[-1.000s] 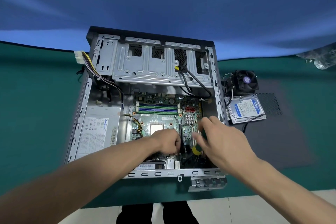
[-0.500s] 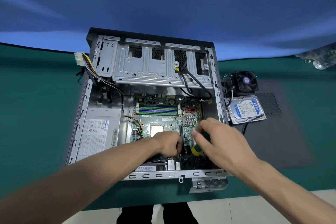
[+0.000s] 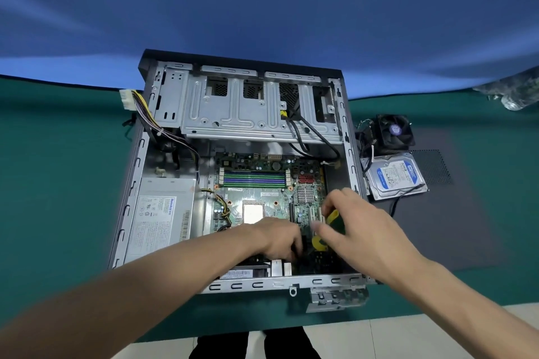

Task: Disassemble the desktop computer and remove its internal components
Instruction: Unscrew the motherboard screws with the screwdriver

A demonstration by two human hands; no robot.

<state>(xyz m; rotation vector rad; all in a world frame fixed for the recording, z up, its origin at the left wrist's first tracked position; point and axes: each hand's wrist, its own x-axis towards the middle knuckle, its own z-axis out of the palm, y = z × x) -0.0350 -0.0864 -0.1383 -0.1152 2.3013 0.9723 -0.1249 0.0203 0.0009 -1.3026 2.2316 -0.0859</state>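
The open desktop case (image 3: 132,183) lies flat on the green table, its green motherboard (image 3: 262,192) exposed. My right hand (image 3: 358,227) grips a yellow and green screwdriver (image 3: 332,220) over the board's near right part. My left hand (image 3: 280,237) sits just left of it, fingers curled down at the board near the screwdriver's tip; what they hold is hidden. A grey power supply (image 3: 162,213) fills the case's left side, and a metal drive cage (image 3: 256,108) spans its far end.
A blue-labelled hard drive (image 3: 393,176) and a black cooler fan (image 3: 393,131) lie on the table right of the case, on a dark mat (image 3: 455,213). A white power connector (image 3: 127,99) hangs over the case's far left wall. A metal bracket (image 3: 335,297) lies at the table's front edge.
My right hand has turned slightly on the screwdriver, showing more of its yellow handle. My left hand stays at the same spot on the board.
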